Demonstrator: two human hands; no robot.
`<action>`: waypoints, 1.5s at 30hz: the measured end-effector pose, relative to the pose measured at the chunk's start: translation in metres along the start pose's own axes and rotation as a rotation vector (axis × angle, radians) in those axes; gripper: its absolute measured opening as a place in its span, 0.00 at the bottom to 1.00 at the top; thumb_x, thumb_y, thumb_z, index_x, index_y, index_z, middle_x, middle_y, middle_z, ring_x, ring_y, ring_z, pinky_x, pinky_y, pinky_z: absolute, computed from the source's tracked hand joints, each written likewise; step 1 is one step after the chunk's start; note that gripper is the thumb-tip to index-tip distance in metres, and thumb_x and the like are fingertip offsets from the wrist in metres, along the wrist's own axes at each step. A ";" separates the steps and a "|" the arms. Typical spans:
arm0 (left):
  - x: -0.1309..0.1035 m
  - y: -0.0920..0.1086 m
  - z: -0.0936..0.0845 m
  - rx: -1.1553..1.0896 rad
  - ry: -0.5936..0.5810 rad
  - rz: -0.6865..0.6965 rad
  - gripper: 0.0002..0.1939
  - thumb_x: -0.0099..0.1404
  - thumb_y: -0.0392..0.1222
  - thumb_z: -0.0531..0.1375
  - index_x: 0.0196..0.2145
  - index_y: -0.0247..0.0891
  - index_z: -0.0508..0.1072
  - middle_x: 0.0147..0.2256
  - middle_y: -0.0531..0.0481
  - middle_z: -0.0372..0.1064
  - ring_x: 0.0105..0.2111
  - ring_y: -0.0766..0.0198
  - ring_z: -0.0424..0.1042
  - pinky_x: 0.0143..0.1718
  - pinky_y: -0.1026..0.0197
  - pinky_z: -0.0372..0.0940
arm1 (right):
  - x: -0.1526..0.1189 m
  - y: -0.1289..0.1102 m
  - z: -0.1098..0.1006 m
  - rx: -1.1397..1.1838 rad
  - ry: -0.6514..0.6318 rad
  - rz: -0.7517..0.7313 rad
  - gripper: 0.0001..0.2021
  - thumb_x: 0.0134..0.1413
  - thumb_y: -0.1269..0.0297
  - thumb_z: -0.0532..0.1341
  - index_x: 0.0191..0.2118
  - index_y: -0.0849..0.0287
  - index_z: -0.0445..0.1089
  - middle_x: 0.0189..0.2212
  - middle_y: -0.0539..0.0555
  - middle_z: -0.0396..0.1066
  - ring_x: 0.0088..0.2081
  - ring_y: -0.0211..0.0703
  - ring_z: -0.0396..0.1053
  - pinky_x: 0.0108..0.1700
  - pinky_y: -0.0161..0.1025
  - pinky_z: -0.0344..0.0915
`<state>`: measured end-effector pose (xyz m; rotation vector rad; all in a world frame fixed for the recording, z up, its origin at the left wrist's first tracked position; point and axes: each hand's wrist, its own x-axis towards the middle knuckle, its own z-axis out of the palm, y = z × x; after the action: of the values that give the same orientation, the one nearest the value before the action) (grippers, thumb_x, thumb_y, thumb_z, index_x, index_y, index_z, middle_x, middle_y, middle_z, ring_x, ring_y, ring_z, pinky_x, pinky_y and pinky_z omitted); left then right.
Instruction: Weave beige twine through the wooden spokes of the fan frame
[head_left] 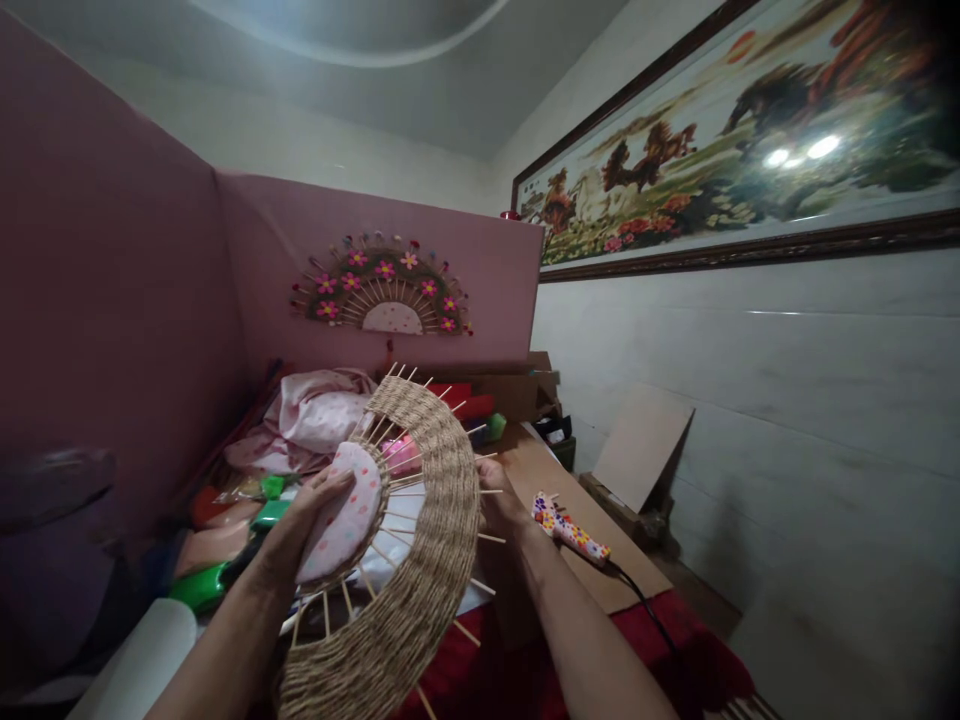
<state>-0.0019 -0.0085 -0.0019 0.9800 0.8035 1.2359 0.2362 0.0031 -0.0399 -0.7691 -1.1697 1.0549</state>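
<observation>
Held up in front of me is a woven fan (448,480), a half-ring of brown twine wound over thin wooden sticks. Its inner half-disc (352,505) is covered in pale cloth with pink dots. My left hand (319,500) grips that half-disc, fingers over its face. At the far rim, my right hand (495,490) holds the fan's outer edge near the protruding sticks; part of its fingers is hidden behind the weave. To the right, a flower-patterned glue gun (570,530) with a black cord lies on cardboard.
A finished flowered fan (390,290) hangs on the pink panel (495,270). Dotted pink cloth (319,405) and bags of coloured material (206,585) lie at left. Cardboard (637,570) rests on red cloth (690,640). A framed horse picture (675,160) is on the wall.
</observation>
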 end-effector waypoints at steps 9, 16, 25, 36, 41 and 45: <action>-0.005 0.002 0.004 0.024 0.006 0.041 0.14 0.51 0.34 0.62 0.38 0.33 0.71 0.27 0.46 0.73 0.21 0.63 0.71 0.24 0.63 0.69 | 0.001 -0.004 -0.007 0.022 -0.059 -0.074 0.18 0.40 0.48 0.64 0.28 0.59 0.66 0.19 0.46 0.61 0.19 0.30 0.53 0.21 0.30 0.50; -0.003 -0.002 0.000 0.023 -0.035 0.018 0.16 0.52 0.38 0.63 0.39 0.34 0.69 0.29 0.44 0.74 0.22 0.61 0.72 0.23 0.62 0.69 | -0.003 -0.011 -0.004 0.070 -0.046 -0.098 0.16 0.35 0.55 0.68 0.27 0.60 0.68 0.22 0.47 0.63 0.24 0.33 0.58 0.26 0.31 0.56; -0.004 -0.001 0.000 0.072 -0.006 0.001 0.18 0.52 0.39 0.63 0.41 0.36 0.68 0.29 0.46 0.73 0.23 0.62 0.72 0.24 0.62 0.68 | -0.007 -0.017 0.003 0.137 -0.024 -0.122 0.07 0.40 0.63 0.65 0.26 0.59 0.69 0.19 0.45 0.62 0.20 0.30 0.55 0.23 0.29 0.52; 0.000 0.002 0.002 0.089 -0.007 0.003 0.12 0.52 0.37 0.63 0.36 0.34 0.71 0.30 0.45 0.75 0.25 0.61 0.74 0.27 0.64 0.69 | -0.011 -0.024 0.007 0.183 0.015 -0.158 0.07 0.44 0.65 0.62 0.32 0.58 0.73 0.25 0.49 0.70 0.24 0.33 0.62 0.27 0.32 0.59; -0.002 0.002 0.003 0.082 0.006 -0.049 0.14 0.53 0.37 0.62 0.38 0.33 0.71 0.29 0.43 0.75 0.20 0.62 0.72 0.22 0.64 0.68 | -0.009 -0.019 0.004 0.219 0.040 -0.181 0.08 0.41 0.68 0.62 0.32 0.57 0.73 0.26 0.49 0.70 0.27 0.34 0.64 0.31 0.33 0.61; -0.002 0.002 0.002 0.070 -0.005 -0.032 0.11 0.53 0.37 0.62 0.36 0.33 0.71 0.29 0.43 0.75 0.22 0.62 0.72 0.22 0.65 0.67 | -0.009 -0.018 0.003 0.162 0.060 -0.191 0.08 0.44 0.65 0.62 0.33 0.57 0.73 0.26 0.49 0.69 0.27 0.35 0.63 0.31 0.33 0.60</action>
<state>-0.0016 -0.0103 0.0006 1.0229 0.8598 1.1840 0.2376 -0.0115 -0.0258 -0.5476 -1.0700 0.9483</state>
